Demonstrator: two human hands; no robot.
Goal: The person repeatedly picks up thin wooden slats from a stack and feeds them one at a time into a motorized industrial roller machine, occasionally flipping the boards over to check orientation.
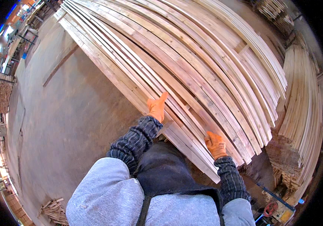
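In an orange work glove, my left hand [156,108] grips the near side of several narrow wooden boards [131,75], its thumb stretched up across them. My right hand [215,145], gloved the same way, is closed at the same boards closer to their near right end; its fingertips are partly hidden. These narrow boards lie side by side along the near edge of a wide stack of lumber [191,67]. The stack's boards run from the upper left to the lower right, some with gaps between them. Both sleeves are dark and striped.
More long boards [300,101] are piled to the right, beyond the stack. A single plank [60,64] lies on the concrete floor [82,98] to the left. Scrap wood [55,211] is heaped at the lower left. Equipment with a red wheel [270,208] stands at the lower right.
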